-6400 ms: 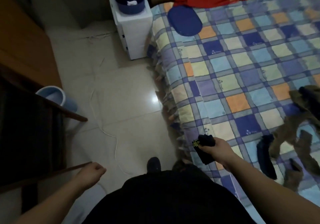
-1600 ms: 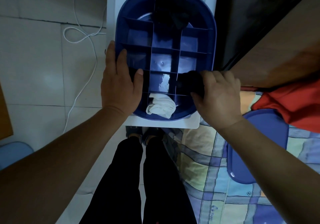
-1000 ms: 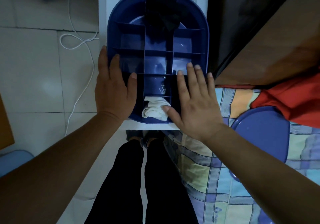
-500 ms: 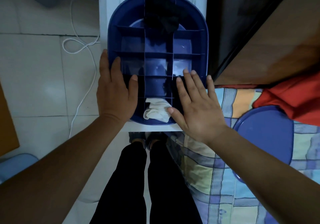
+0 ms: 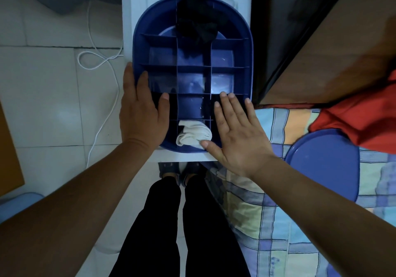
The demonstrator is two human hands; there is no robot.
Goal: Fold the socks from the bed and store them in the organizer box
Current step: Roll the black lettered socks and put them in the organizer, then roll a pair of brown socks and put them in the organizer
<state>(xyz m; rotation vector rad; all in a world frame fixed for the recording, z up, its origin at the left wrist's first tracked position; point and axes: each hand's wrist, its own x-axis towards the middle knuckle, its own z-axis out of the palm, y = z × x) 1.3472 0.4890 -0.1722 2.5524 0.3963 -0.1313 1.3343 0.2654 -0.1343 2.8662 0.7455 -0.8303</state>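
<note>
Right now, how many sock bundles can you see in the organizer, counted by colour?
White bundle, nearest middle cell: 1
Black bundle, far middle cell: 1
Total plainly seen: 2
The right hand covers the near right cells of the organizer box.

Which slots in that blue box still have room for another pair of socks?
The organizer box shows bare cells across its two middle rows, between the black socks at the far end and the white socks nearest. Both hands cover the near side cells.

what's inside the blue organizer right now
In the organizer: a white sock in the near middle cell, a black sock at the far end. The right hand covers the near right cells, the left hand the near left.
</note>
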